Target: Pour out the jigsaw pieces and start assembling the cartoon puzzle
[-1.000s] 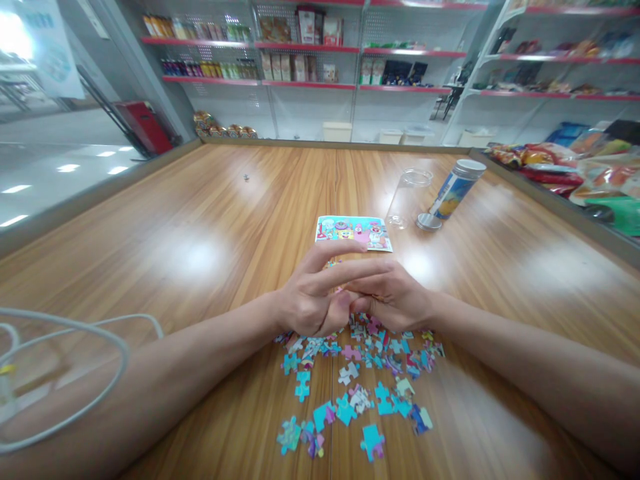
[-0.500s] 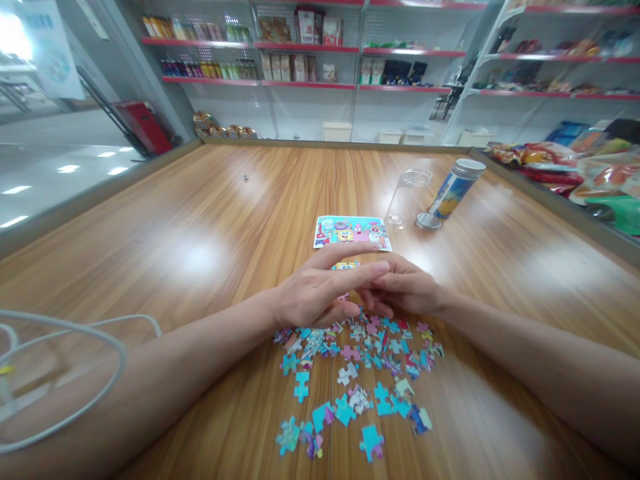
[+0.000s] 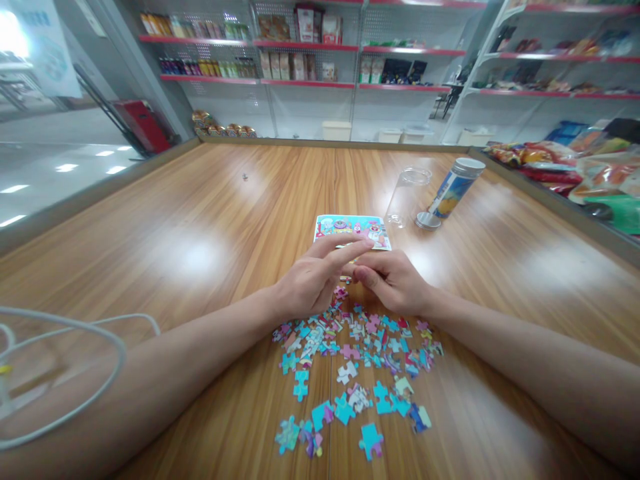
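R hand (image 3: 399, 283) tighter vs. before, L fingers (image 3: 350, 252) part-open, nr puzzle pcs (image 3: 350, 352)

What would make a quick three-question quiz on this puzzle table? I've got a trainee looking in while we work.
1. True or false: the right hand is gripping the patterned can.
2. Which of these lies nearest the picture card?
A) patterned can
B) clear container
C) white cable
3. What is scattered on the tabletop between the hands and the person wearing the camera?

Key:
1. False; it is close to the left hand, well away from the can.
2. B
3. Loose puzzle pieces
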The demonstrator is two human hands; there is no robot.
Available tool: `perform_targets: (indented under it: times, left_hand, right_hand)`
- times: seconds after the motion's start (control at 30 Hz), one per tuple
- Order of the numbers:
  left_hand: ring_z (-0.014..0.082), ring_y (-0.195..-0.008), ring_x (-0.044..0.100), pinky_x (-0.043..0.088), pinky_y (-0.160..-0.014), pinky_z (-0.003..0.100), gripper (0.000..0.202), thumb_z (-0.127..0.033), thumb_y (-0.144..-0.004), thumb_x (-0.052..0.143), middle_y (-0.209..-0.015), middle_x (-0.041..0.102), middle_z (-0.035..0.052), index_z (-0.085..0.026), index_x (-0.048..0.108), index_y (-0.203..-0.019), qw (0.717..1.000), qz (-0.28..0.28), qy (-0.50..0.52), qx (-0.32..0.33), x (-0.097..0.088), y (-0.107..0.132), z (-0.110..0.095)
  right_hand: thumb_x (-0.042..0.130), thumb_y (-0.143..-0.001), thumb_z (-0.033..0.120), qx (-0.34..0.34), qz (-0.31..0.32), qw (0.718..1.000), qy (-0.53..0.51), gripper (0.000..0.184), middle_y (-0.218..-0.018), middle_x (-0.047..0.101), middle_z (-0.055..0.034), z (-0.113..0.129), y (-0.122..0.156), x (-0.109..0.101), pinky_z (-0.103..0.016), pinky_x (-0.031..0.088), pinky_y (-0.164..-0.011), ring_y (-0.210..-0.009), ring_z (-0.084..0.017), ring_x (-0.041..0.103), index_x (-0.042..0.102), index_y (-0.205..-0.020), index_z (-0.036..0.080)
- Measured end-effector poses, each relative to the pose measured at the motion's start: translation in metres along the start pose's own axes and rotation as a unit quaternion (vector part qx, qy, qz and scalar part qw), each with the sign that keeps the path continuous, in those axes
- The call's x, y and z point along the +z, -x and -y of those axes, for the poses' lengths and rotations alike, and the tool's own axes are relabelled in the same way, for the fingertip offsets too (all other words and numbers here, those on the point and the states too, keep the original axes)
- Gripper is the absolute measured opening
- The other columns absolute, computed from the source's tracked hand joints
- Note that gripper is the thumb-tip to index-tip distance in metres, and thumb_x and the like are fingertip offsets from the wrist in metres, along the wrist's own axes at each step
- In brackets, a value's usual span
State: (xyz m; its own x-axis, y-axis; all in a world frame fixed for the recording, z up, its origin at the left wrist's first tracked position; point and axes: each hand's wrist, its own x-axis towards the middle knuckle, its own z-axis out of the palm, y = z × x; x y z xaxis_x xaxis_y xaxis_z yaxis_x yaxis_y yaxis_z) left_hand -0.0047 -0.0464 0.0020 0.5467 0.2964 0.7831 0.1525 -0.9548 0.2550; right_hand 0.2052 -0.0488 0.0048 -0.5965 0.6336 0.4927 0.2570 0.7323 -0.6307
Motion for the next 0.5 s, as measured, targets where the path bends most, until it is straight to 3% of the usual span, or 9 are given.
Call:
perform_targets:
  times: [0.13,0.27,0.4,0.5]
  left_hand:
    - [0.0174,-0.11,0.06,0.054,-0.096,0.034,0.05,-0.009,-0.096,0.044,-0.114,0.063,0.0093,-0.022,0.041,-0.144,0.996,-0.068,-0.05,0.01,0.001,-0.003,0.002]
    - [0.0115,-0.085,0.054,0.053,-0.073,0.023,0.05,-0.001,-0.087,0.052,-0.092,0.053,0.0033,-0.023,0.057,-0.131,0.972,-0.165,-0.163,-0.039,0.003,-0.004,0.006]
    - [0.0089,-0.077,0.05,0.047,-0.063,0.019,0.051,0.004,-0.083,0.049,-0.093,0.05,0.0033,-0.025,0.065,-0.122,0.962,-0.172,-0.187,-0.105,0.003,0.001,0.01]
    - [0.0069,-0.074,0.052,0.047,-0.061,0.018,0.051,0.005,-0.08,0.047,-0.099,0.054,0.0032,-0.026,0.069,-0.114,0.968,-0.145,-0.18,-0.095,0.002,0.005,0.012]
  right_hand:
    - [0.042,-0.103,0.036,0.021,-0.032,0.999,0.034,0.038,-0.062,0.054,0.0009,-0.007,0.0,-0.002,-0.024,0.034,-0.056,-0.056,-0.009,0.048,0.067,-0.083,0.014]
    - [0.046,-0.102,0.033,0.045,-0.054,0.994,0.088,0.037,-0.062,0.058,-0.0003,-0.011,-0.001,-0.003,-0.024,0.036,-0.058,-0.058,-0.01,0.052,0.069,-0.081,0.014]
    - [0.052,-0.098,0.029,0.048,-0.07,0.989,0.12,0.03,-0.063,0.057,-0.0003,-0.012,-0.002,-0.002,-0.024,0.035,-0.057,-0.058,-0.01,0.05,0.069,-0.079,0.014]
    - [0.052,-0.098,0.027,0.041,-0.072,0.989,0.123,0.029,-0.062,0.056,-0.0002,-0.011,-0.001,-0.002,-0.025,0.035,-0.057,-0.057,-0.01,0.048,0.07,-0.08,0.013]
